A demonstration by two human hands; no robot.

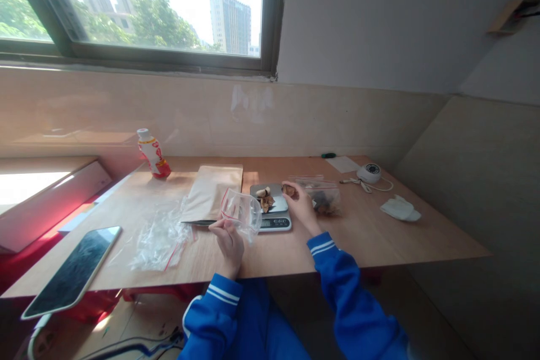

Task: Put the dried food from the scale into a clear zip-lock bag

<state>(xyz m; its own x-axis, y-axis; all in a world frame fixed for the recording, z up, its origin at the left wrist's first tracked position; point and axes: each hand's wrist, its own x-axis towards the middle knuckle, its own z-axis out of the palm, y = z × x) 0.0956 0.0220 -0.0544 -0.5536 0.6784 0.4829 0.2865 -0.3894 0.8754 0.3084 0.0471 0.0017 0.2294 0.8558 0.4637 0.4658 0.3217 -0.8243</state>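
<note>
While the left hand point(228, 247) pinches the edge of a clear zip bag point(241, 215), its mouth open, the right hand point(302, 208) grips a brown chunk point(290, 191) between fingers and thumb, over a digital kitchen scale point(274, 224) whose tray holds more brown chunks point(265, 202).

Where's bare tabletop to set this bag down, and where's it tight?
Bare wood lies between the right hand and the white cloth. Another patch lies between the bottle and the tablet. Crowded around the scale and kraft bag.
</note>
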